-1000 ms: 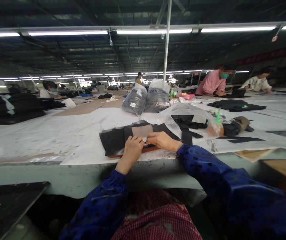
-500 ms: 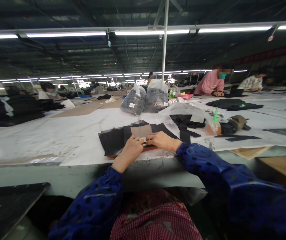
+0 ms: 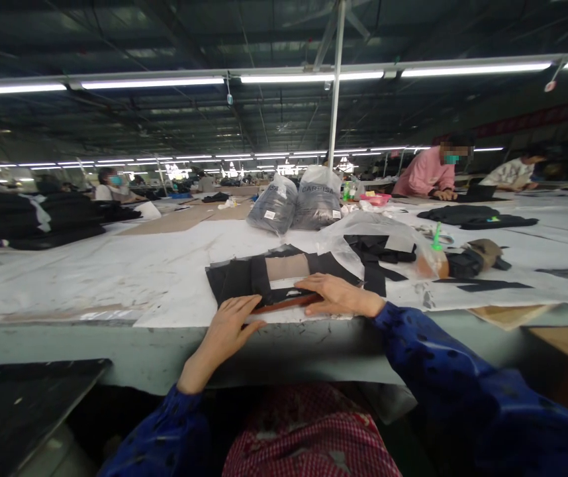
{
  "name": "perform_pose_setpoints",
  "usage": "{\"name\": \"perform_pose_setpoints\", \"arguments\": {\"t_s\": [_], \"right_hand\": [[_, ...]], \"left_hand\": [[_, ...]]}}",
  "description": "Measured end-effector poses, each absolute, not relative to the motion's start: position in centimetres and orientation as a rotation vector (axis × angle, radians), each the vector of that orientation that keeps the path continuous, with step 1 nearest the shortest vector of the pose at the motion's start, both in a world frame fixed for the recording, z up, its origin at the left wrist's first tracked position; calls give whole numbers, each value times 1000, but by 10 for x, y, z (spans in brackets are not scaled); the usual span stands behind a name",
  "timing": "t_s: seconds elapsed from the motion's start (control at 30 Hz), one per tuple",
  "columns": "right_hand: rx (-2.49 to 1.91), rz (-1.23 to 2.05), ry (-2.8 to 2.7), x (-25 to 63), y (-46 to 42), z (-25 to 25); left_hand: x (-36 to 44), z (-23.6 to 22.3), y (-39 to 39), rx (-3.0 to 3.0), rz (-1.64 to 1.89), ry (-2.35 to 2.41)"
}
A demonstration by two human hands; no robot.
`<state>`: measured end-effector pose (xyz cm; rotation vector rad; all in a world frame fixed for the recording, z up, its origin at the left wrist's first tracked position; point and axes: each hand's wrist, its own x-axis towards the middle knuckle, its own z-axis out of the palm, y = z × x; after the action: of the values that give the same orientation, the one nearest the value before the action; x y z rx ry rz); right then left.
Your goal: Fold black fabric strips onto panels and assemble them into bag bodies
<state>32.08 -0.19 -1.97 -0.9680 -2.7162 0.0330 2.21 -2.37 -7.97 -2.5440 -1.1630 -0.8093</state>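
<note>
On the near side of the printed bag (image 3: 316, 199), the black panels (image 3: 237, 277) lay fanned and overlapping on the white-covered table (image 3: 165, 265). A beige patch (image 3: 288, 266) rested on the pile on its side toward the bag, with a white strip (image 3: 284, 283) just beyond it, farther from the bag. A reddish-brown strip (image 3: 284, 305) ran along the pile's edge farthest from the bag.

Nearer the wearer than the bag and left of it was the left hand (image 3: 224, 328), its fingers close together and nearly straight, its thumb parted from them, with nothing visibly gripped; the fingertips appeared to meet the panels' near edge. The right hand (image 3: 338, 295), more squarely in front of the bag, reached flat over the panels toward the white strip, thumb spread wide, pinching nothing that showed. How firmly either hand pressed could not be told.

The panels looked light, thin and pliable, their layers likely to slide over one another; flat fingers on top and a pinch at the edge away from the bag seemed the surest hold. The reddish-brown strip looked stiffer, best taken along its length, while the white strip seemed to call for fingertips alone.
</note>
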Motion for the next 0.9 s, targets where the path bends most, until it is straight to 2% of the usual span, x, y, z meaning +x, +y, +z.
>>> {"name": "perform_pose_setpoints", "arguments": {"t_s": [0.23,0.37,0.53,0.7,0.8,0.9], "right_hand": [[-993,-291,-2606,341,-7,-28],[-901,-488,-2571,332,-12,-2],[-800,-487,-2580,319,-37,65],[-788,-281,-2665,316,-55,123],[-899,-135,-2665,318,-53,139],[-1006,-47,-2597,317,-50,142]], "left_hand": [[20,-90,-33,-2480,-935,-1113],[21,-83,-31,-2410,-1092,-1101],[10,-18,-35,-2513,-1358,-1257],[-9,69,-58,-2852,-1326,-1481],[-21,95,-69,-2802,-1399,-1580],[-32,100,-77,-2792,-1419,-1677]]}}
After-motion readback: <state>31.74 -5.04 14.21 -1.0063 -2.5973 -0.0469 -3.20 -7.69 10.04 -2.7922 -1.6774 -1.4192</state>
